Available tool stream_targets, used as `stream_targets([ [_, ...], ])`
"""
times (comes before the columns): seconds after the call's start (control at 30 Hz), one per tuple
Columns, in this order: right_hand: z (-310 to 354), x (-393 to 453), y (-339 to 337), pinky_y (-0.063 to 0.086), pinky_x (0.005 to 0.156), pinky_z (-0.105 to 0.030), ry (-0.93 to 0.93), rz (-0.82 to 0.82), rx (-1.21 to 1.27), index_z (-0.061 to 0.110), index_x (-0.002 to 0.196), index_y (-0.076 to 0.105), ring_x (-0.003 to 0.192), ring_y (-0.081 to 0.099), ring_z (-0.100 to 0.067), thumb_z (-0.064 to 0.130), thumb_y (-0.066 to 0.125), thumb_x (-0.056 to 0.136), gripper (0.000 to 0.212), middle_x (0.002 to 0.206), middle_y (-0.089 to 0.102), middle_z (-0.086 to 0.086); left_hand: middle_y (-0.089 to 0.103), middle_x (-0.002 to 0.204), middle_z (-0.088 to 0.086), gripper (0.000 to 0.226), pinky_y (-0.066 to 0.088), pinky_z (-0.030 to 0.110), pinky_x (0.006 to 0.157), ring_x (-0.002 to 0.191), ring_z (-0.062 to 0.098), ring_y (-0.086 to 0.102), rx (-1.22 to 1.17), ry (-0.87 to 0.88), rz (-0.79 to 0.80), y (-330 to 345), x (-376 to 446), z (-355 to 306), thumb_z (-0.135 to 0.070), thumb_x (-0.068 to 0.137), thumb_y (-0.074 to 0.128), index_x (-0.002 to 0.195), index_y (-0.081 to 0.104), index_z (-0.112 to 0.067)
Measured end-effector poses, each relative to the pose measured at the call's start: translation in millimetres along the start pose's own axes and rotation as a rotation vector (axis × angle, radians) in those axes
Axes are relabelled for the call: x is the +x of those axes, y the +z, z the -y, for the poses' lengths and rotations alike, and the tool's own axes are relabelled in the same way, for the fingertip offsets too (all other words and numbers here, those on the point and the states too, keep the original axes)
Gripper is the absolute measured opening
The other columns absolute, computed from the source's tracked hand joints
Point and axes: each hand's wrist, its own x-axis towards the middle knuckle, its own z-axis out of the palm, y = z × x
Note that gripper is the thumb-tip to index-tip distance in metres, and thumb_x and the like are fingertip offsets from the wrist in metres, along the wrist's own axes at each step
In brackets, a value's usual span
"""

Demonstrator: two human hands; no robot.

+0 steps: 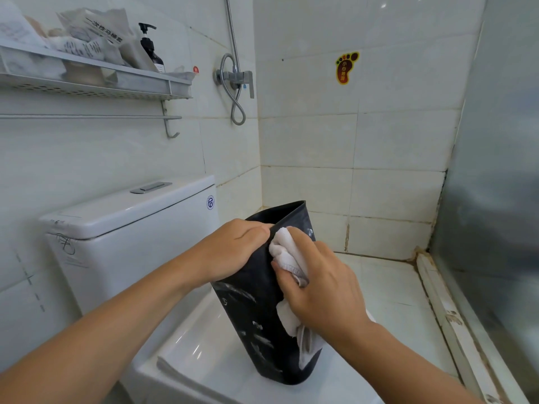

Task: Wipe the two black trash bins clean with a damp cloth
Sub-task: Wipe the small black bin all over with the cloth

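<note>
We see the bin (262, 330) standing on the sink (186, 345). The toilet tank (131, 228) sits behind-left, under the shelf (87, 83).

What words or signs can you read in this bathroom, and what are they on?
"小心地滑" on the foot-shaped sticker on the wall tile.
"一次性马桶垫", partly hidden, on a white packet on the shelf.
Round blue logo on the toilet tank: too small to read.
Pump bottle label and small red sticker: too blurred to read.
Scribbles on the tank: unreadable.
</note>
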Motion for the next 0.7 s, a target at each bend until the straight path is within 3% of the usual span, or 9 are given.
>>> stream_targets([
  [0.13,-15.5,8.2,-5.9,0.042,0.055,-0.023,0.052,-0.036,0.001,0.043,0.14,0.05,0.068,0.052,-0.011,0.057,0.048,0.1,0.042,0.093,0.054,0.011,0.052,0.083,0.005,0.051,0.041,0.038,0.077,0.079,0.016,0.048,-0.012,-0.002,0.038,1.7,0.4,0.1,-0.038,0.095,0.037,0.098,0.058,0.008],
  [0.23,-11.6,-6.7,-7.2,0.044,0.051,-0.025,-0.119,0.009,0.027,0.037,0.141,0.054,0.067,0.052,-0.012,0.055,0.055,0.096,0.049,0.094,0.053,0.01,0.05,0.079,0.009,0.047,0.039,0.037,0.075,0.076,0.016,0.046,-0.009,0.003,0.031,-0.8,0.8,1.5,-0.035,0.095,0.036,0.094,0.055,0.009],
  [0.33,-11.0,-12.3,-7.7,0.049,0.054,-0.028,-0.238,0.035,0.055,0.04,0.138,0.056,0.073,0.055,-0.011,0.056,0.059,0.094,0.047,0.098,0.057,0.014,0.055,0.082,0.017,0.053,0.04,0.037,0.077,0.079,0.017,0.047,-0.039,-0.021,0.017,-6.0,-1.5,5.7,-0.036,0.095,0.036,0.102,0.058,0.012],
  [0.47,-18.1,11.9,-12.2,0.049,0.062,-0.028,0.002,-0.057,0.064,0.04,0.133,0.056,0.08,0.062,-0.012,0.055,0.064,0.094,0.042,0.103,0.064,0.02,0.054,0.086,0.003,0.051,0.042,0.033,0.079,0.083,0.014,0.049,-0.017,-0.013,0.033,-2.2,-1.4,5.7,-0.039,0.096,0.038,0.099,0.061,0.007],
  [0.53,-15.4,5.9,-12.6,0.049,0.058,-0.029,-0.099,-0.101,0.03,0.035,0.134,0.06,0.077,0.062,-0.014,0.051,0.066,0.095,0.043,0.103,0.066,0.014,0.055,0.084,-0.002,0.041,0.042,0.029,0.079,0.082,0.009,0.05,-0.002,0.016,0.033,1.1,1.9,5.9,-0.031,0.104,0.039,0.091,0.06,0.001],
  [0.63,-9.1,-17.9,-8.9,0.049,0.054,-0.031,-0.32,-0.007,0.068,0.029,0.138,0.063,0.074,0.058,-0.014,0.048,0.067,0.093,0.049,0.099,0.063,0.01,0.06,0.082,-0.001,0.038,0.044,0.024,0.075,0.077,0.009,0.052,-0.027,-0.003,0.019,0.0,3.2,6.1,-0.015,0.109,0.036,0.105,0.065,0.009],
  [0.7,-11.8,-10.6,-9.4,0.046,0.053,-0.028,-0.313,-0.015,0.045,0.034,0.137,0.064,0.073,0.057,-0.013,0.05,0.066,0.092,0.047,0.096,0.063,0.013,0.066,0.087,0.0,0.039,0.046,0.019,0.077,0.08,0.008,0.056,-0.036,0.008,0.015,-1.0,2.3,7.2,-0.016,0.109,0.036,0.109,0.066,0.01],
])
